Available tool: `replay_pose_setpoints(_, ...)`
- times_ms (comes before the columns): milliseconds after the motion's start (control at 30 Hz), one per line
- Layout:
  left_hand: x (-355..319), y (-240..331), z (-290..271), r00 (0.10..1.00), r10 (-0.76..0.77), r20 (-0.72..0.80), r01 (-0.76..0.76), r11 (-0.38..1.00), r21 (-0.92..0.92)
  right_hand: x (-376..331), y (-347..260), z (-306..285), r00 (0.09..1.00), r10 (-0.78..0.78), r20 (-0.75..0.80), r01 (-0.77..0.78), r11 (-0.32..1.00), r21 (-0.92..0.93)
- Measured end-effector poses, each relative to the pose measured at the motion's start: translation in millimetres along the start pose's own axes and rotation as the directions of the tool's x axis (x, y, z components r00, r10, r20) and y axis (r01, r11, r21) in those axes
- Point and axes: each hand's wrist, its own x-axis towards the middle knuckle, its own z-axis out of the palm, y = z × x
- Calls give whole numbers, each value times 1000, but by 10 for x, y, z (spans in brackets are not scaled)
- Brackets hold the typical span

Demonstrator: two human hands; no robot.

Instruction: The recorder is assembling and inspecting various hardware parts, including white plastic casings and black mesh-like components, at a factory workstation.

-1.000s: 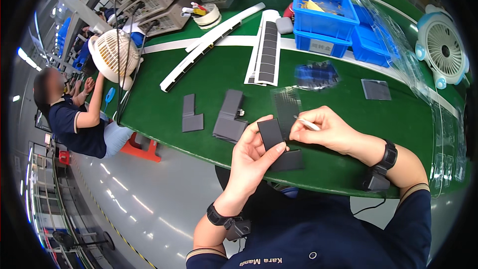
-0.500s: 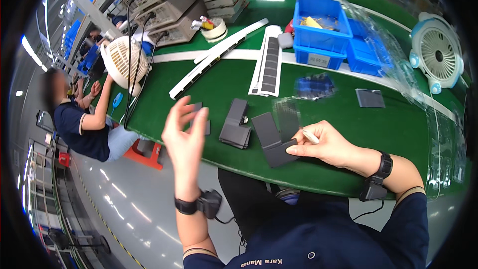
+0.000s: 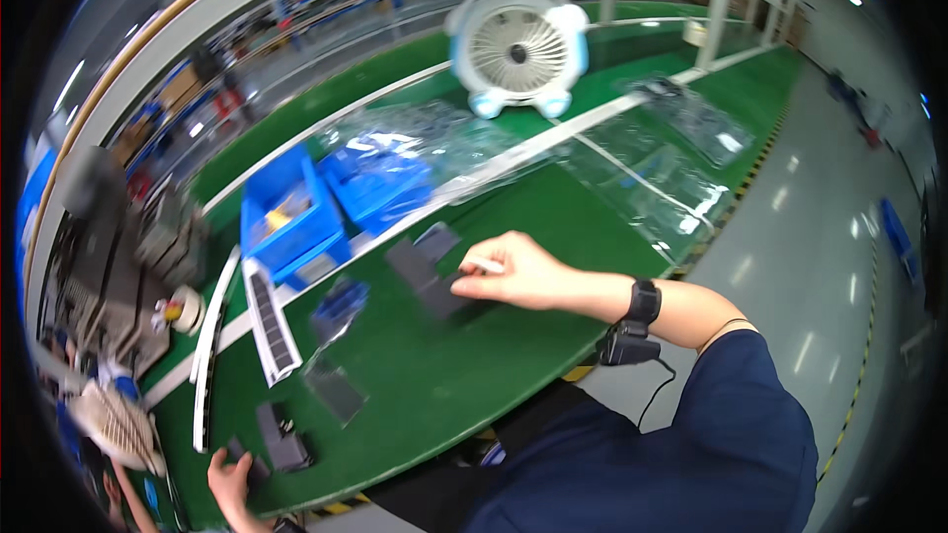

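My right hand [image 3: 518,274] is closed around one corner of a dark grey folded sheet [image 3: 420,271], holding it above the green table. A short white stick-like tool [image 3: 484,264] is also tucked between its fingers. At the lower left, my left hand [image 3: 230,482] has its thumb and fingers apart beside a small dark grey piece [image 3: 259,470] on the table. Close to that hand lies a small stack of dark grey folded sheets [image 3: 284,442] with a little metallic part on it. A thin dark mesh-like sheet [image 3: 336,390] rests farther right.
Blue bins [image 3: 296,222] stand at the back, with clear plastic film [image 3: 444,143] beside them. A white-blue fan [image 3: 516,54] is behind. Long white strips [image 3: 212,350], a dark-panelled strip [image 3: 269,326] and a bluish plastic packet [image 3: 341,306] lie on the table [image 3: 553,237].
The view has swung to the right. My left hand has come down from the air to the small dark piece. My right hand has carried the folded sheet rightward, away from the stack.
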Motion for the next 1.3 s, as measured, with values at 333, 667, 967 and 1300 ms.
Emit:
replay_pose_setpoints(333, -897, 1201, -180, 984, -135, 119, 152, 976, -153, -816, 704, -2763, 717, 297, -630, -535, 814, -225)
replay_pose_setpoints(667, -793, 1343, -955, 906, 418, 64, -381, 874, -303, -377, 1403, -3653, 690, 443, -573, -623, 766, -159)
replay_pose_setpoints(967, -1933, 3858, 883, 665, 556, 499, -100, 728, -678, -196, 1626, -3745, 841, 301, -449, -514, 703, -492)
replay_pose_setpoints(1300, -2189, 4798, 2992, 340, 484, 807, -18, 861, -509, -149, 1547, -3576, 834, -2, -552, -426, 635, -645)
